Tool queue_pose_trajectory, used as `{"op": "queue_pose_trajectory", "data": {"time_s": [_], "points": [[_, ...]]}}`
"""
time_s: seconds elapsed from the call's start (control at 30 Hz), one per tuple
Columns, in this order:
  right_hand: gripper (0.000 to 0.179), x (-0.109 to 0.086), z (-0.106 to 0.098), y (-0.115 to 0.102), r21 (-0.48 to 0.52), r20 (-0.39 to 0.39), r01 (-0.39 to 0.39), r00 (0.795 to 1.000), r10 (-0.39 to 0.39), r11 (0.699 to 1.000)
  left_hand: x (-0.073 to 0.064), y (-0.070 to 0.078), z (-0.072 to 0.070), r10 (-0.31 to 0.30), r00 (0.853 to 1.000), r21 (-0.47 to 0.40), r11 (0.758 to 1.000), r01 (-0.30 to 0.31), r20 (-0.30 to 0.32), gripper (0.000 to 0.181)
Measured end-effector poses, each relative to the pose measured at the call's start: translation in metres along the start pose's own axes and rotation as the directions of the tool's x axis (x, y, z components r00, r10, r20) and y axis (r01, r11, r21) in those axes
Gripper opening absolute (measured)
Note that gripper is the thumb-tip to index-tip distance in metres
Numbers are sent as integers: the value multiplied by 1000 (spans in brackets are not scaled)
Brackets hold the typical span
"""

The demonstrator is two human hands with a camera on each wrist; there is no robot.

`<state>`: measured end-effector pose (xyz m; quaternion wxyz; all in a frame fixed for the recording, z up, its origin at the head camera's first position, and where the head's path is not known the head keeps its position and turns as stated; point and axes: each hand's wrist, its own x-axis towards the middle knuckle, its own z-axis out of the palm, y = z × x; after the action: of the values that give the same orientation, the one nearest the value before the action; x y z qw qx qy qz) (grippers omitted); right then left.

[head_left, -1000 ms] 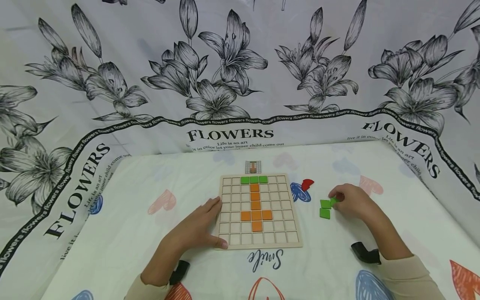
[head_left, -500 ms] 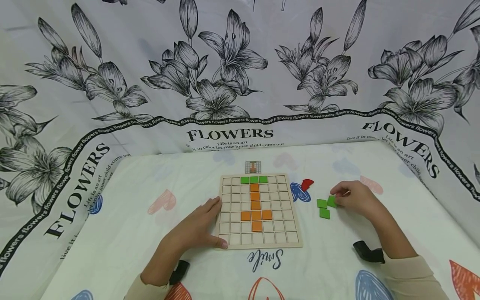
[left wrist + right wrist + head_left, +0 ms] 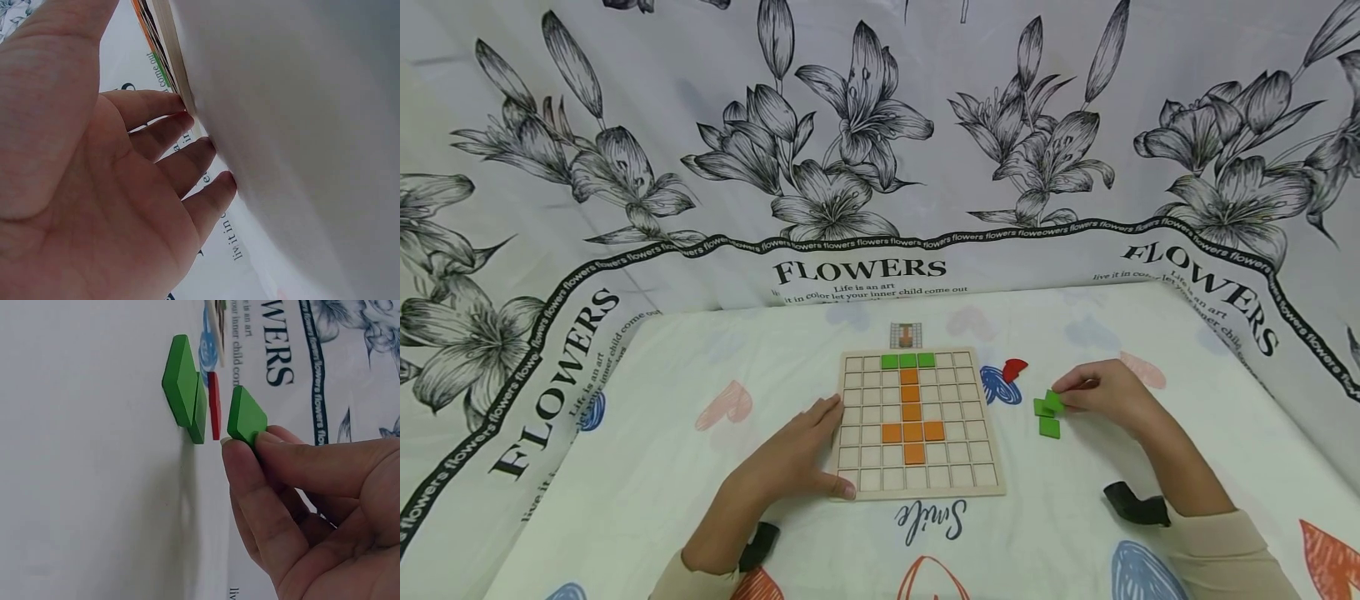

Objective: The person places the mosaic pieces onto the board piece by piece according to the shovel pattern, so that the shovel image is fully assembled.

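A square wooden grid board (image 3: 868,477) lies on the table. Three green tiles (image 3: 908,361) fill part of its far row, and several orange tiles (image 3: 912,412) form a column with a short crossbar below. My left hand (image 3: 793,454) rests along the board's left edge, fingers straight, thumb on the near corner. To the right of the board, my right hand (image 3: 1112,396) pinches a green tile (image 3: 249,417) between thumb and fingers, raised above the table. Two other green tiles (image 3: 181,381) lie on the cloth beside it.
A red fan-shaped piece (image 3: 1015,369) lies between the board and the green tiles. A small printed pattern card (image 3: 906,335) sits just beyond the board's far edge. The white patterned cloth (image 3: 662,467) covers the table, and a flower-print curtain (image 3: 880,200) stands behind.
The right hand has lifted a green tile off the cloth and carried it slightly left, over the other two. The left hand and board have stayed put.
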<state>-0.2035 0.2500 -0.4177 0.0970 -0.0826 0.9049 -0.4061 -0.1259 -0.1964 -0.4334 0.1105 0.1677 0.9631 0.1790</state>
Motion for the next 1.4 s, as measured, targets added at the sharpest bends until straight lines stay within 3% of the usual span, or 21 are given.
{"op": "queue_pose_trajectory", "data": {"time_s": [0.43, 0.7, 1.1, 1.4], "points": [[16, 5, 16, -14, 264, 96, -39, 995, 14, 964, -1, 2, -2, 7, 1000, -28, 1000, -7, -7, 124], [11, 9, 31, -24, 248, 111, -37, 994, 10, 968, 0, 2, -2, 3, 1000, 3, 1000, -3, 4, 125], [10, 17, 54, -43, 274, 147, -38, 989, -3, 961, 1, 2, -2, 4, 1000, -20, 1000, -4, 3, 124], [9, 22, 72, -60, 318, 190, -4, 980, -59, 948, 0, 2, -2, 4, 1000, -23, 1000, -4, 4, 124]]}}
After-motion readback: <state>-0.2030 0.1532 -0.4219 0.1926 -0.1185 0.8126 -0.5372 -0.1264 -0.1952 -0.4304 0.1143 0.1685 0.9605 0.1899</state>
